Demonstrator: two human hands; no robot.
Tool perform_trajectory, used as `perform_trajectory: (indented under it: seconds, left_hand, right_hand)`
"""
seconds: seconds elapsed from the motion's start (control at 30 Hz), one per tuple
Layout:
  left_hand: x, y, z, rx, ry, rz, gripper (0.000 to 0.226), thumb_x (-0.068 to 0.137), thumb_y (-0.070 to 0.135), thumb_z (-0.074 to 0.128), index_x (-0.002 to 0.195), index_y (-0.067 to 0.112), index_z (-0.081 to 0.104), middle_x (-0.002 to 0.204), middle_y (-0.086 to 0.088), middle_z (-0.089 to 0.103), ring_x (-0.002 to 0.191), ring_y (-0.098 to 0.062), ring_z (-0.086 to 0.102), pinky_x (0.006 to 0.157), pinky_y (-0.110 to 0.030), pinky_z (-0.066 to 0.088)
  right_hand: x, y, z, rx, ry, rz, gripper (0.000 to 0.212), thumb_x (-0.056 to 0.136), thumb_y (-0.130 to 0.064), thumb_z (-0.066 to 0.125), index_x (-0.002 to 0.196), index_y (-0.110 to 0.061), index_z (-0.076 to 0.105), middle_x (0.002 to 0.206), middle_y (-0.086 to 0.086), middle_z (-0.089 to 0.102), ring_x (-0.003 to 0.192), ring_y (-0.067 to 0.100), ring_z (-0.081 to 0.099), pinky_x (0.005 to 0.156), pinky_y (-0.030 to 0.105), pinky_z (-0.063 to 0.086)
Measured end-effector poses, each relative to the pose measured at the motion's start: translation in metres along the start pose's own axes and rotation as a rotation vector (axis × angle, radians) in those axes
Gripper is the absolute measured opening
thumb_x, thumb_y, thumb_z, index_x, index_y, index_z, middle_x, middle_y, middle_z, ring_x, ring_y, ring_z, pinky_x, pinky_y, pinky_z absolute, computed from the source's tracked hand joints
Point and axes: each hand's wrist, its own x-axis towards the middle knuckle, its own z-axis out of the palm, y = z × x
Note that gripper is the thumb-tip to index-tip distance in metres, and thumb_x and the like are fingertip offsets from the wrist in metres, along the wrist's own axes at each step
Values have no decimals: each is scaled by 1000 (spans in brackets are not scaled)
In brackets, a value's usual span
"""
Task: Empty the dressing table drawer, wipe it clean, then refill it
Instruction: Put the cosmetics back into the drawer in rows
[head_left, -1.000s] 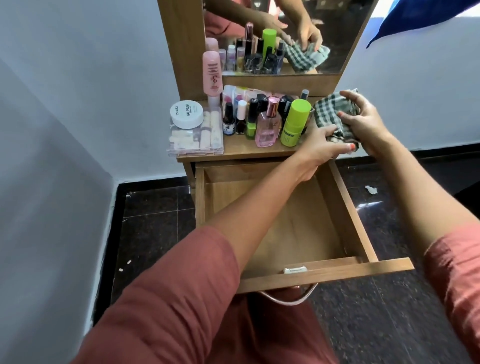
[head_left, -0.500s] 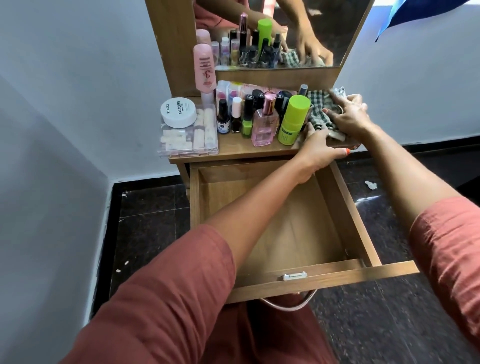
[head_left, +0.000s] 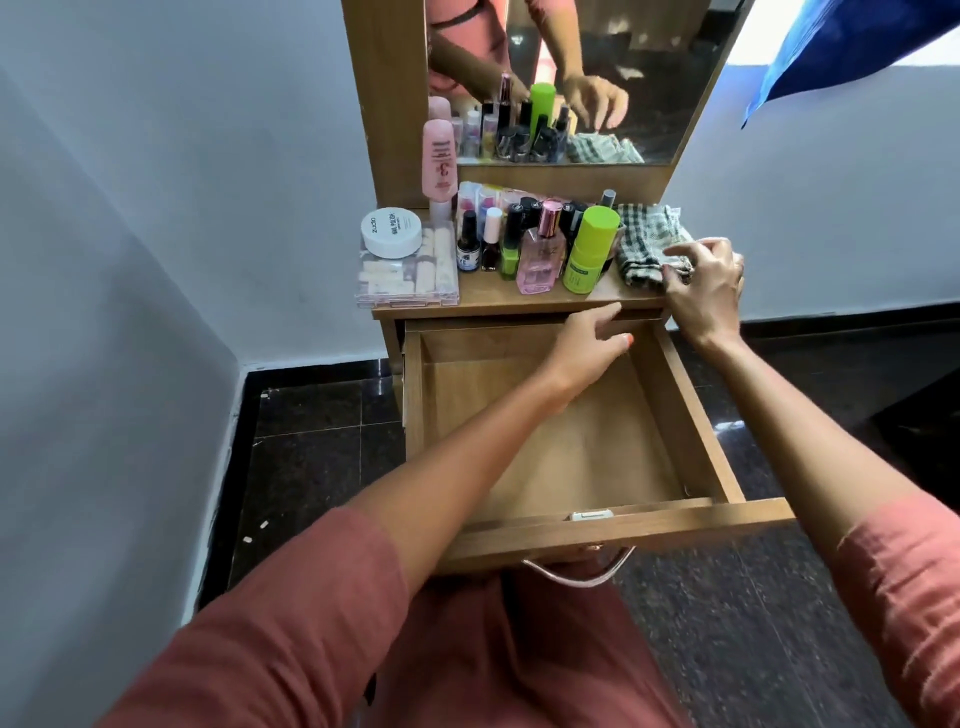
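Note:
The wooden drawer (head_left: 691, 436) is pulled out, with nothing inside it. On the dressing table top (head_left: 483, 301) stand many cosmetics: a lime green bottle (head_left: 589, 249), a pink perfume bottle (head_left: 540, 257), a tall pink tube (head_left: 440, 161), a white round jar (head_left: 390, 233) on a clear box (head_left: 405, 278), and small nail polish bottles (head_left: 491, 244). A checked cloth (head_left: 644, 239) lies at the top's right end. My right hand (head_left: 706, 286) hovers at the cloth's right edge, fingers spread. My left hand (head_left: 587, 348) is over the drawer's back, fingers apart, holding nothing.
A mirror (head_left: 649, 78) rises behind the table and reflects the bottles and hands. White walls stand left and right. The floor (head_left: 311, 441) is dark tile with small scraps. A blue cloth (head_left: 852, 47) hangs at the upper right. A metal handle (head_left: 582, 574) hangs under the drawer front.
My right hand set the checked cloth down on the table top and let go of it. My left hand drew back from the cloth to the drawer's back.

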Motion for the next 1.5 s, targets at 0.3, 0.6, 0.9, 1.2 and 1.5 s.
perform_trajectory:
  seconds: [0.3,0.6,0.9,1.2,1.5]
  left_hand:
    - [-48,-26,-54,-45,291,17,28,90,0,50,117,5,58,118,-9,62,108,-13,57,93,-20,45]
    - [-51,-22,-134,-92,847,152,19,89,0,49,103,2,60,94,4,58,83,-1,53,71,0,43]
    - [-2,-25,-190,-34,811,-171,40,93,24,50,130,9,45,135,-5,48,121,-18,48,84,-16,37]
    - [22,-13,-193,-263,631,-365,46,89,31,58,126,6,47,126,-10,57,94,-20,59,65,-24,49]
    - [11,-11,-186,-350,698,-364,42,87,24,62,124,6,50,125,-11,58,88,-19,58,69,-30,53]
  right_hand:
    - [-73,-73,17,322,-147,-145,19,85,0,57,101,5,66,101,20,68,84,15,58,65,-8,35]
    - [-87,-157,54,598,-267,53,21,87,-10,60,103,2,65,100,13,67,82,8,53,59,-6,37]
    - [-74,-179,85,503,-263,197,26,86,-27,62,81,-2,65,69,3,58,59,12,50,45,19,31]
    - [-71,-181,94,405,-272,214,31,84,-36,62,100,-10,66,104,7,66,95,22,62,67,29,43]
    - [-80,-182,80,454,-288,190,30,85,-28,63,107,-7,65,106,8,69,94,20,63,64,25,40]
